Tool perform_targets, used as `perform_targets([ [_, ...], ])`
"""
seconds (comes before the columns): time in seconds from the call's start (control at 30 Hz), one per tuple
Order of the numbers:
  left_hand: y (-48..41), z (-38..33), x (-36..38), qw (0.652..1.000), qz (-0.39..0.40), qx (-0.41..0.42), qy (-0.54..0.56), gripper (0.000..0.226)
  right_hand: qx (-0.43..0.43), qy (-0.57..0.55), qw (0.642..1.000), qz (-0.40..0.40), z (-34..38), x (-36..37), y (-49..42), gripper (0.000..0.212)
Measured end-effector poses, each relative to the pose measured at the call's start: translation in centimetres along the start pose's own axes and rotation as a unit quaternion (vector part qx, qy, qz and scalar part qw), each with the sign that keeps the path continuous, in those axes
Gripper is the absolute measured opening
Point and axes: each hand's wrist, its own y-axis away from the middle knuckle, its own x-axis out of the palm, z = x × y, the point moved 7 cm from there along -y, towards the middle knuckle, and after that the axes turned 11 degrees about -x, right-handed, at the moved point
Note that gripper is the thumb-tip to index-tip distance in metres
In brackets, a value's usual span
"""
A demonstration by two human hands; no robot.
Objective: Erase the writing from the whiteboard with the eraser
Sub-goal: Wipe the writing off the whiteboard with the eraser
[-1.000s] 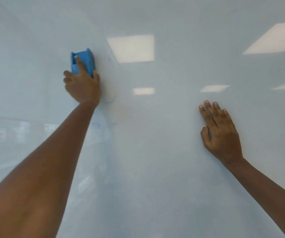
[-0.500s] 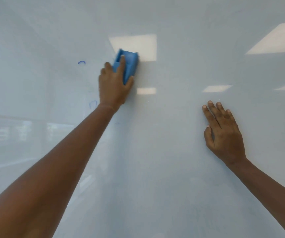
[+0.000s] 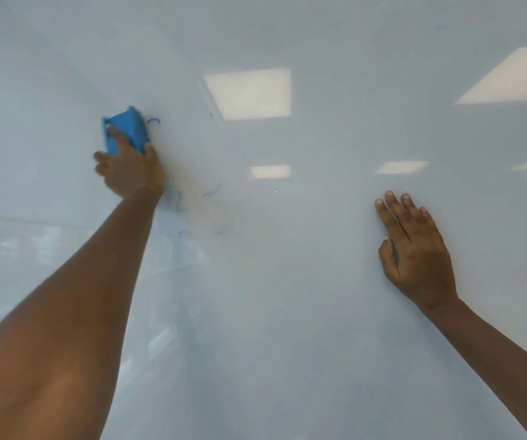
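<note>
A glossy whiteboard (image 3: 287, 296) fills the whole view. My left hand (image 3: 128, 173) presses a blue eraser (image 3: 125, 128) flat against the board at upper left. A small blue pen mark (image 3: 154, 121) sits just right of the eraser. More faint blue pen remnants (image 3: 176, 200) lie below and right of my left wrist, with a short stroke (image 3: 213, 192) further right. My right hand (image 3: 414, 249) rests flat on the board at the right, fingers together, holding nothing.
Ceiling lights are reflected in the board, the largest reflected light panel (image 3: 249, 92) at top centre. A faint yellowish smear (image 3: 198, 204) shows near the pen remnants.
My left hand swept the eraser right to the centre, then back left to its present spot. Blue remnants now show beside and below the wrist. My right hand has stayed put.
</note>
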Motion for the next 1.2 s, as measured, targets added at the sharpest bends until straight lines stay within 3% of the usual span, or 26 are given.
perform_targets([
  [0.07, -0.9, 1.9, -0.3, 0.996, 0.016, -0.081, 0.041, 0.062, 0.001, 0.007, 1.000, 0.000, 0.0, 0.0, 0.0, 0.050],
  [0.13, -0.5, 1.4, -0.3, 0.997, 0.013, -0.072, 0.034, 0.061, -0.002, 0.019, 1.000, 0.004, 0.0, 0.1, 0.0, 0.050],
  [0.27, 3.0, -2.9, 0.8, 0.996, 0.015, 0.092, 0.007, 0.060, -0.006, 0.026, 1.000, 0.016, 0.1, 0.3, -0.2, 0.052],
  [0.37, 6.7, -5.8, 2.2, 0.970, 0.036, 0.240, -0.005, 0.059, -0.004, 0.020, 1.000, 0.019, 0.0, 0.3, -0.1, 0.053],
  [0.43, 7.7, -6.5, 2.5, 0.959, 0.038, 0.281, -0.013, 0.059, -0.003, 0.014, 1.000, 0.016, 0.0, 0.2, -0.1, 0.053],
  [0.5, 6.8, -6.1, 2.2, 0.964, 0.024, 0.262, -0.029, 0.059, -0.002, 0.010, 1.000, 0.013, -0.1, 0.2, -0.1, 0.053],
  [0.6, 3.2, -3.9, 0.8, 0.992, 0.006, 0.123, -0.020, 0.059, 0.002, 0.009, 1.000, 0.007, -0.1, 0.1, 0.0, 0.052],
  [0.7, 0.8, -1.8, -0.3, 0.998, 0.010, 0.053, -0.030, 0.057, 0.003, 0.009, 1.000, 0.005, 0.0, 0.2, 0.0, 0.053],
  [0.8, 1.5, -1.5, -0.4, 0.998, 0.008, 0.061, -0.025, 0.057, 0.002, 0.012, 1.000, 0.005, -0.1, 0.2, -0.1, 0.053],
  [0.93, 6.0, -3.4, 1.2, 0.974, 0.021, 0.222, -0.031, 0.056, -0.001, 0.012, 1.000, 0.006, 0.0, 0.2, -0.1, 0.053],
  [1.0, 6.4, -3.8, 1.2, 0.971, 0.014, 0.238, -0.037, 0.056, 0.000, 0.012, 1.000, 0.007, 0.0, 0.2, -0.1, 0.053],
  [1.1, 4.1, -3.7, 0.4, 0.982, 0.004, 0.183, -0.043, 0.056, -0.002, 0.010, 1.000, 0.008, -0.1, 0.2, -0.1, 0.053],
  [1.2, 0.2, -2.0, -0.8, 0.997, 0.008, 0.058, -0.048, 0.056, 0.000, 0.009, 1.000, 0.006, -0.1, 0.2, -0.1, 0.053],
])
